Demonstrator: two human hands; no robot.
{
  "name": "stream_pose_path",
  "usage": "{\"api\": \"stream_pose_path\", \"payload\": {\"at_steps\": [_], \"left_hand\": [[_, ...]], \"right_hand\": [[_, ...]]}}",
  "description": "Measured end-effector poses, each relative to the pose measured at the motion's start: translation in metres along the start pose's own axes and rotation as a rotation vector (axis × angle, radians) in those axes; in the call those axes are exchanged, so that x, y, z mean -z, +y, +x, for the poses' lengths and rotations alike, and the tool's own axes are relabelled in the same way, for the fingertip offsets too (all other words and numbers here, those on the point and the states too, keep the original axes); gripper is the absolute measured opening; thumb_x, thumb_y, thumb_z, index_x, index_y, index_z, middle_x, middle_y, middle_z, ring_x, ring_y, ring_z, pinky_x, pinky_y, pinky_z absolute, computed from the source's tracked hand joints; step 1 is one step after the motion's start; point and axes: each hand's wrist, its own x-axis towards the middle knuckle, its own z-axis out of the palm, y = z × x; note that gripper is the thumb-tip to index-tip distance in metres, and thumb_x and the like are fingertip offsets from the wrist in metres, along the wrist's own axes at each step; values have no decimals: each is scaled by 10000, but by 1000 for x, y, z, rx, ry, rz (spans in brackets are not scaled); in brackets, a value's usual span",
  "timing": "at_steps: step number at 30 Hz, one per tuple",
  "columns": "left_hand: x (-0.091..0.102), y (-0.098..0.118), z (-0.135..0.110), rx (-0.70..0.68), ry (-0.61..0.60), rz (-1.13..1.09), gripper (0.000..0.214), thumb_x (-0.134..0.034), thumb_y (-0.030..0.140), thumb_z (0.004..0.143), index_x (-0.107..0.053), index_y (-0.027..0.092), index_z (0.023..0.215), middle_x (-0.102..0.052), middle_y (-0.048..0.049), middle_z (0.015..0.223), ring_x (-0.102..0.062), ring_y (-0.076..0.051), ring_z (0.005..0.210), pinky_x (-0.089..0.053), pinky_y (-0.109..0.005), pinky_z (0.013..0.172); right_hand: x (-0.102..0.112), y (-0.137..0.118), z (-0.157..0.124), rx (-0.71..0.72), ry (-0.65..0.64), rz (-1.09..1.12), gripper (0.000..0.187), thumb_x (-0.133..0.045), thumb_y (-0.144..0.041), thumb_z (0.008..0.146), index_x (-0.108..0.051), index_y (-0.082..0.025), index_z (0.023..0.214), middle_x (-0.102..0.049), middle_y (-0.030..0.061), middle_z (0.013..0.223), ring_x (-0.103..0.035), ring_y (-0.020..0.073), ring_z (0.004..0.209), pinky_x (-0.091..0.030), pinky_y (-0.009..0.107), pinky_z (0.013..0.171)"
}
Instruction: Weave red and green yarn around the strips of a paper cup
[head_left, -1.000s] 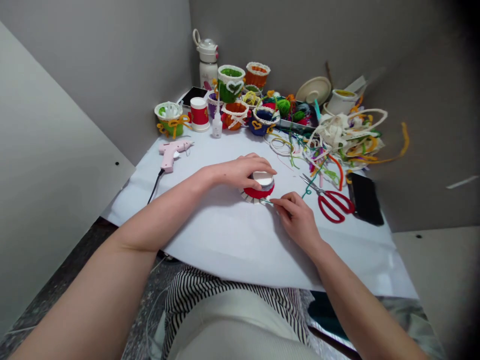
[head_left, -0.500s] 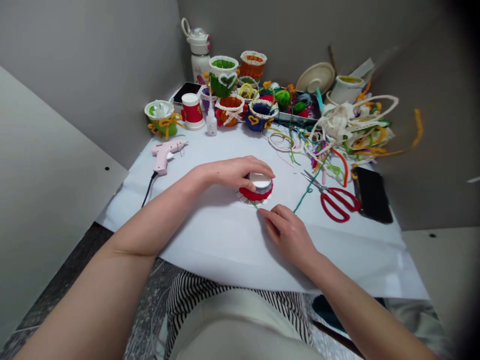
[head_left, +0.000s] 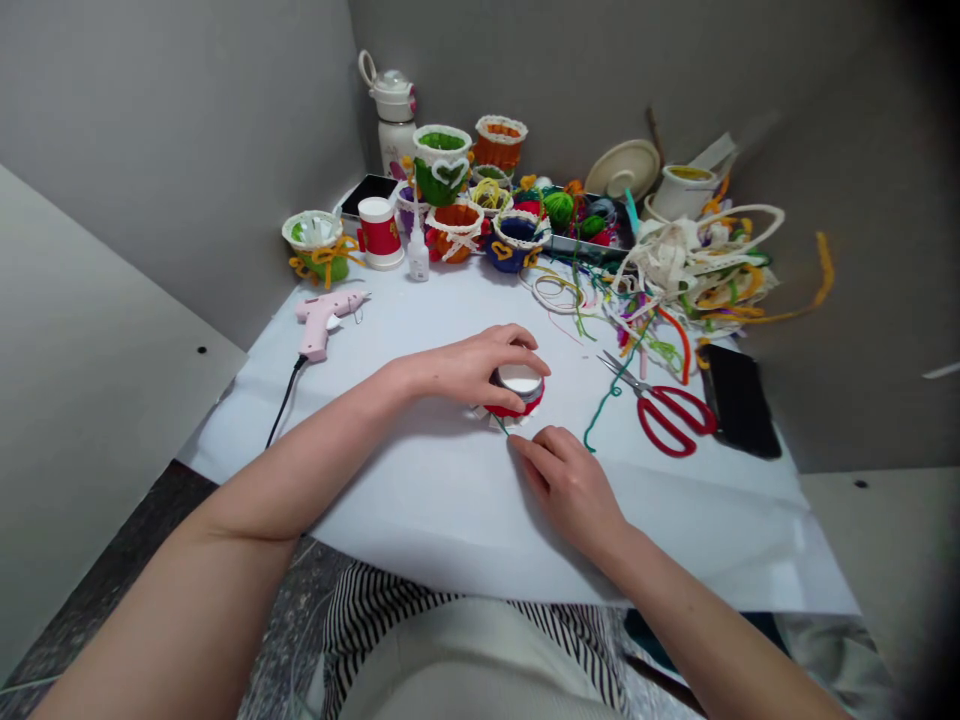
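A small upturned cup [head_left: 519,392], wound with red cord below a white base, stands in the middle of the white sheet [head_left: 420,500]. My left hand [head_left: 480,365] lies over it from the left, fingers curled round its top. Just in front of the cup, my right hand [head_left: 564,478] pinches a thin green cord [head_left: 600,415]. That cord runs from the cup's near side under my fingers and trails off to the right.
Red-handled scissors [head_left: 664,408] and a black phone [head_left: 737,402] lie right. A pink glue gun [head_left: 322,318] with cable lies left. Several decorated cups [head_left: 457,215], a glue bottle [head_left: 418,258], a flask [head_left: 393,110] and a tangle of coloured cords [head_left: 697,265] crowd the back.
My right hand has slid left along the cup's near side, drawing the green cord with it. My left hand stays on the cup. The view has shifted slightly.
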Motion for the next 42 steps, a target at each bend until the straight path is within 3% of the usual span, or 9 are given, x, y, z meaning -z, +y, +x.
{"api": "stream_pose_path", "payload": {"at_steps": [3, 8, 14, 19, 27, 32, 36, 39, 42], "left_hand": [[-7, -3, -5, -3, 58, -10, 432, -685, 364, 823, -653, 291, 1247, -554, -111, 1274, -467, -279, 1248, -347, -474, 1103], [-9, -11, -10, -70, 5, -48, 439, -671, 352, 843, -632, 351, 1280, -563, -74, 1313, -473, -257, 1245, -336, -452, 1108], [-7, -12, -7, -84, -22, -57, 433, -659, 381, 854, -633, 332, 1283, -557, -77, 1335, -470, -250, 1261, -329, -431, 1115], [-5, -12, -7, -69, -32, -59, 436, -670, 371, 842, -635, 350, 1277, -566, -69, 1326, -474, -251, 1258, -334, -442, 1114], [-5, -11, -7, -89, -20, -58, 425, -672, 360, 847, -645, 325, 1270, -578, -76, 1302, -489, -250, 1241, -338, -436, 1106], [-4, -9, -6, -86, -14, -55, 428, -693, 343, 834, -654, 296, 1257, -585, -87, 1285, -499, -249, 1223, -350, -431, 1092], [-4, -8, -7, -86, -14, -47, 425, -680, 343, 849, -642, 291, 1269, -576, -92, 1290, -495, -245, 1230, -351, -425, 1094], [-12, -5, -9, -61, 39, -3, 429, -668, 407, 857, -636, 306, 1273, -534, -102, 1329, -467, -259, 1261, -341, -450, 1094], [-24, -2, -10, 18, 191, 84, 455, -701, 511, 807, -681, 298, 1208, -510, -113, 1293, -440, -282, 1253, -330, -480, 1080]], "right_hand": [[-1, -2, -1, 19, 4, -3, 271, -428, -137, 985, -678, -132, 1090, -562, 72, 806, -480, 179, 760, -417, 297, 671], [-3, -5, -2, 70, -17, -64, 275, -430, -119, 979, -676, -126, 1102, -586, 80, 817, -485, 184, 766, -420, 298, 671], [1, -6, -3, 78, -57, -181, 275, -439, -120, 977, -675, -141, 1116, -586, 76, 816, -479, 186, 747, -421, 302, 664], [3, -3, -5, -1, -37, -167, 258, -441, -137, 980, -679, -170, 1073, -575, 74, 826, -493, 193, 767, -429, 306, 679], [11, 7, 10, -232, 25, 207, 141, -525, -172, 940, -666, -188, 938, -605, 35, 839, -577, 164, 776, -453, 282, 703], [13, 23, 24, -362, 43, 197, 117, -564, -154, 881, -637, -190, 798, -594, 15, 768, -576, 162, 722, -425, 286, 664], [11, 26, 26, -357, 51, 220, 114, -559, -150, 877, -643, -196, 814, -595, 13, 774, -571, 157, 719, -423, 283, 660], [9, 25, 23, -338, 59, 240, 116, -560, -160, 887, -658, -203, 842, -593, 16, 796, -574, 161, 738, -433, 289, 677], [8, 26, 21, -322, 87, 249, 105, -572, -172, 892, -663, -206, 855, -584, 27, 849, -575, 161, 747, -447, 298, 689]]}}
